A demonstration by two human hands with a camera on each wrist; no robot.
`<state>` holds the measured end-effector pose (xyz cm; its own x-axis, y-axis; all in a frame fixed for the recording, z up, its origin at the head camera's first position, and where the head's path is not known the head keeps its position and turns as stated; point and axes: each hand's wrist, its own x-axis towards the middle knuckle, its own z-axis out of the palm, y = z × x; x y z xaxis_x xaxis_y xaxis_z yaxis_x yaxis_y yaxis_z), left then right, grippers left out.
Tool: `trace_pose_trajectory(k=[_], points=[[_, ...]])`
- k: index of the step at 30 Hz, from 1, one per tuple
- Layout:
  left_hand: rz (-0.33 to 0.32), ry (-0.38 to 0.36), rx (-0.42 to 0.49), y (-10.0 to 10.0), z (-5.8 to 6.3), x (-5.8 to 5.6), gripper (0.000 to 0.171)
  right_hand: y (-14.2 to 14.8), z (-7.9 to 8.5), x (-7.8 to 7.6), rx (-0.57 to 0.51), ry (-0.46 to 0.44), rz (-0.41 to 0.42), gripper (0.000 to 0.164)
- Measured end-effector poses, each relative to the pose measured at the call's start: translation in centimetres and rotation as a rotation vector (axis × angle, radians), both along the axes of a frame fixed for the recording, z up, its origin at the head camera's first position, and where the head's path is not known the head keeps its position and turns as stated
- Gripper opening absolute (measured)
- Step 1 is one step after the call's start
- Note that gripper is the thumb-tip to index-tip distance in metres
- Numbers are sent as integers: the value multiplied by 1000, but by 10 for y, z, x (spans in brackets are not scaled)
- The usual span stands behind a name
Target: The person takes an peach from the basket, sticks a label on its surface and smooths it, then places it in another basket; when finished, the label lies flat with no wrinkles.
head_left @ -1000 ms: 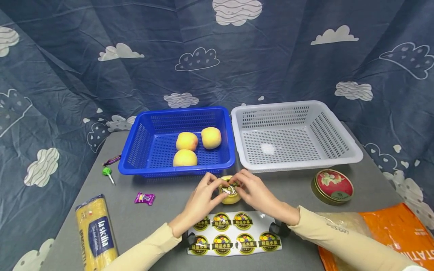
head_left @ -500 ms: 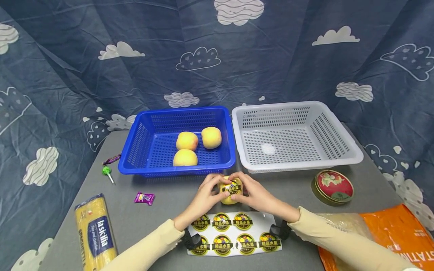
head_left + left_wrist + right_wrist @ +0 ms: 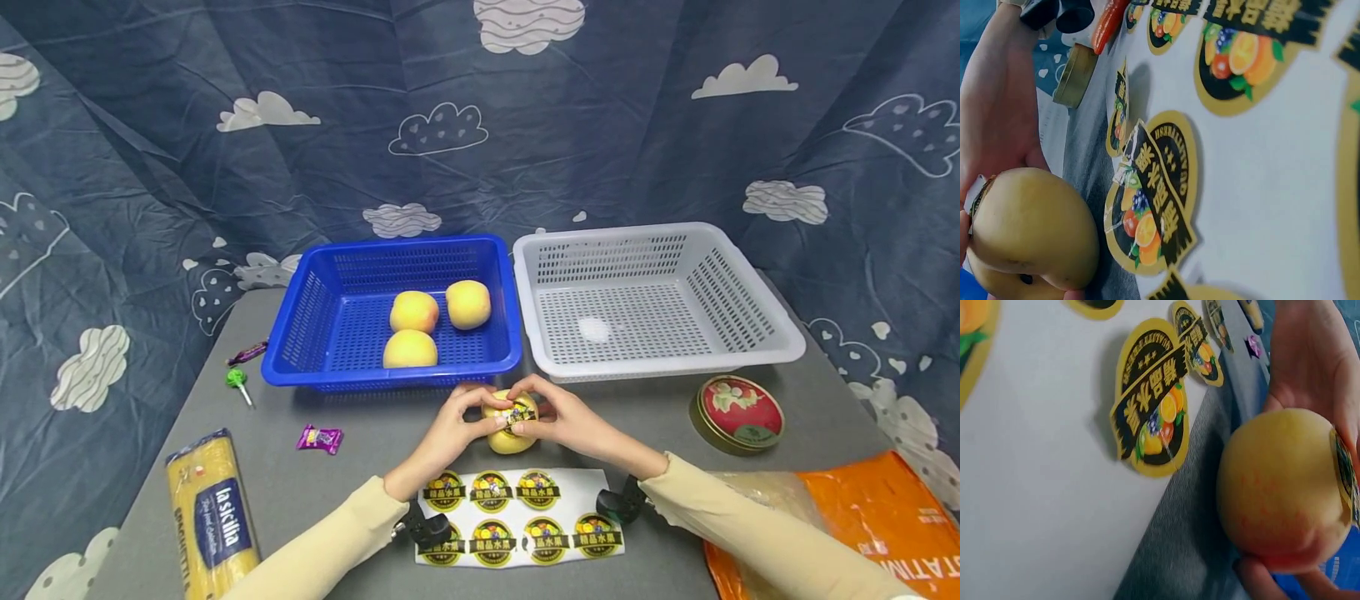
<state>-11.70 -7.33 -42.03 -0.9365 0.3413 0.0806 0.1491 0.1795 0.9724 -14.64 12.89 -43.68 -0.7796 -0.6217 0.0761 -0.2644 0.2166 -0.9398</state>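
Observation:
Between both hands, a yellow peach [image 3: 508, 442] sits just in front of the blue basket. My left hand [image 3: 444, 432] curls round its left side and my right hand [image 3: 576, 422] grips the right side. Both thumbs press a black-and-gold fruit sticker [image 3: 519, 415] on top of the peach. From the right wrist view, the sticker [image 3: 1344, 469] lies along the side of the peach [image 3: 1275, 487], with fingers beneath the fruit. A white sheet [image 3: 579, 485] bearing several round stickers lies below the hands, partly under the black wrist cameras.
Three peaches [image 3: 414, 312] lie in the blue basket [image 3: 390, 377]. A white basket [image 3: 667, 363] stands right of it, a red-lidded tin [image 3: 741, 410] nearby. At left are a spaghetti pack [image 3: 217, 517], purple candy [image 3: 320, 439] and green lollipop [image 3: 236, 378]. An orange bag [image 3: 877, 525] lies front right.
The sticker, earlier crumpled between the fingers over the peach, now lies across its top. The thumbs have moved inward onto the sticker, and the hands have stayed in nearly the same place.

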Motion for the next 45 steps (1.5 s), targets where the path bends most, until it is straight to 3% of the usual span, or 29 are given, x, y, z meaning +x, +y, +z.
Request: trace_pose_trajectory(k=[3,7,10,15,20,31,35,45], points=[[2,-23,40,1,-1,-1,20,-2,-2,-2,37,43,-51,28],[-10,-41,58,0,-2,-2,19,1,-3,-3,41,-49,-102,19],[-38,9,4,0,-2,-3,18,4,-3,-4,13,-144,-103,20],[-94,90,-110,-3,-17,-8,20,7,-1,-6,-9,-189,-73,25],[-78,127,-145,-5,-33,-13,22,9,-2,-6,3,-189,-25,32],[10,211,-241,3,-34,-8,39,10,-5,-7,-13,-147,2,32],[42,204,-225,5,-34,-8,37,6,-4,-6,-27,-143,6,37],[-22,147,-168,-7,-35,-15,34,9,-5,-4,-5,-119,-20,31]])
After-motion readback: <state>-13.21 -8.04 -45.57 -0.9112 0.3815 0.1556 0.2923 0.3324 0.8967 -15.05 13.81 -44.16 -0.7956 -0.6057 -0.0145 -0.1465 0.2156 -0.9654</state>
